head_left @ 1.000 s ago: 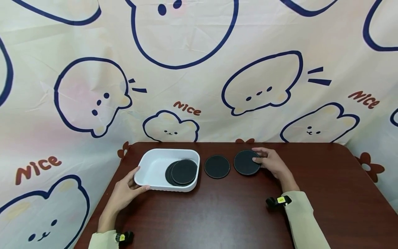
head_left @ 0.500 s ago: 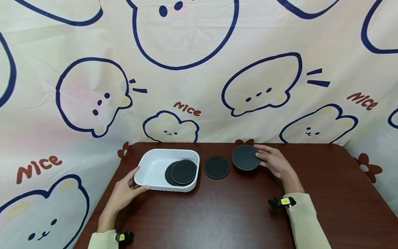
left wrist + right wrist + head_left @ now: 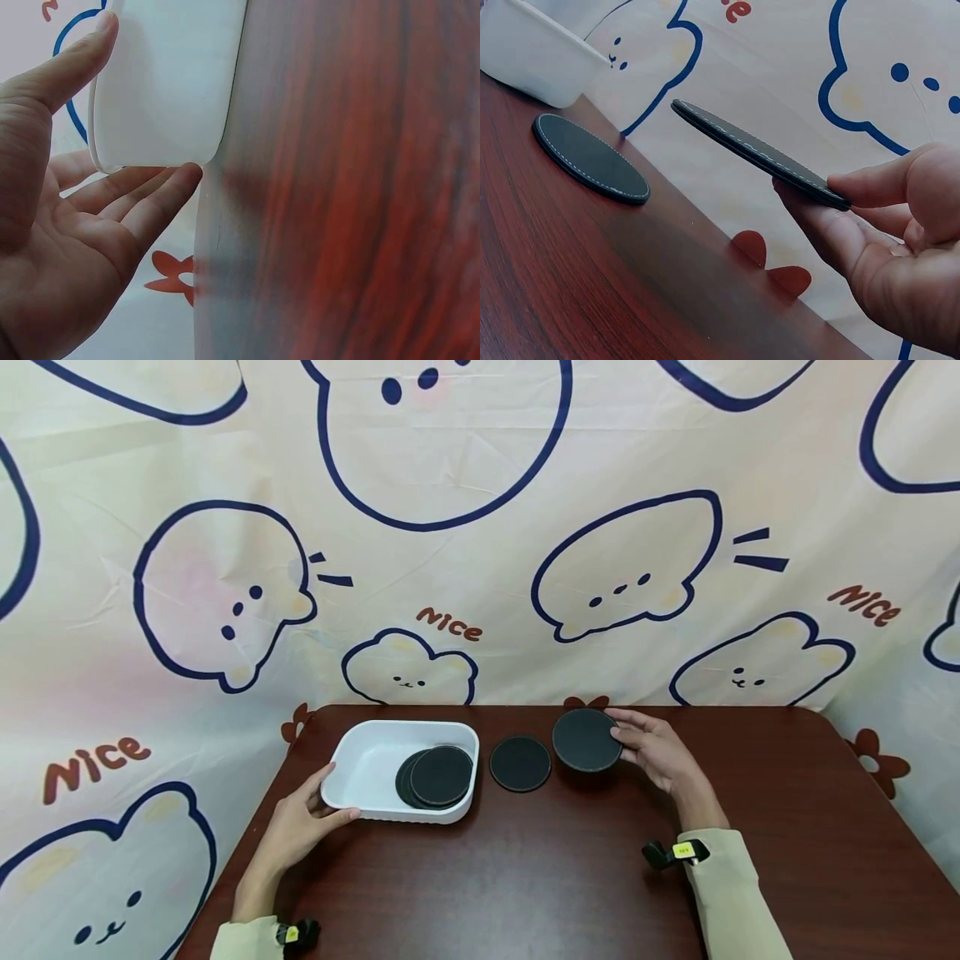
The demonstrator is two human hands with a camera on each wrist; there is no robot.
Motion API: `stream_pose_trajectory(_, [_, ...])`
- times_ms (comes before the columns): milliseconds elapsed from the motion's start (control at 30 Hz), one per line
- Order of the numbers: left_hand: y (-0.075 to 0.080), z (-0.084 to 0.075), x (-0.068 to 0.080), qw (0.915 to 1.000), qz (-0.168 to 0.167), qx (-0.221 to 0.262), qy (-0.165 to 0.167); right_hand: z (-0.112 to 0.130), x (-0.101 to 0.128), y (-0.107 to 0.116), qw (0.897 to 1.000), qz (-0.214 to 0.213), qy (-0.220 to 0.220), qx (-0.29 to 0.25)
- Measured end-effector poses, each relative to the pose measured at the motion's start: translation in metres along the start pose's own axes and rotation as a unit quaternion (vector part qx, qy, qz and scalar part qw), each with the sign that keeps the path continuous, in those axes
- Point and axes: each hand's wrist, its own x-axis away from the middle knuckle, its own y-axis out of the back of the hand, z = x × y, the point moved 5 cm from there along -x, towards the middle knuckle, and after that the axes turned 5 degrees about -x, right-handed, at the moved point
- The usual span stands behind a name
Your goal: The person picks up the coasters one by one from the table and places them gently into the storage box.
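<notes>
My right hand (image 3: 663, 762) pinches a round black coaster (image 3: 585, 740) by its right edge, thumb on one face and fingers on the other. The right wrist view shows this coaster (image 3: 754, 150) raised above the table, slightly tilted, with pale stitching round its rim. Flat on the wood between it and the tray lies another black coaster (image 3: 521, 764). My left hand (image 3: 291, 827) grips the left end of a white rectangular tray (image 3: 360, 777), thumb at the near side and fingers round the far corner. Overlapping black coasters (image 3: 441, 775) lie in the tray's right half.
The dark red-brown wooden table (image 3: 480, 885) has its back edge just behind the tray and coasters. A cloth backdrop (image 3: 495, 585) with cartoon bears hangs behind and at both sides. Each wrist wears a small black strap device (image 3: 675, 853).
My right hand has lifted the coaster off the table and carried it slightly leftward. The left hand and the tray stay where they were.
</notes>
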Motion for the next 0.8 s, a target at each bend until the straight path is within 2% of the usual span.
stream_pose_trajectory(233, [0.000,0.000,-0.001,0.9998,-0.009,-0.012,-0.011,0.002,0.001,-0.009,1.000,-0.002,0.006,-0.022])
stream_pose_trajectory(800, [-0.001,0.001,-0.001,0.9998,0.001,-0.019,-0.002,0.003,0.002,-0.031,0.999,0.005,0.012,0.030])
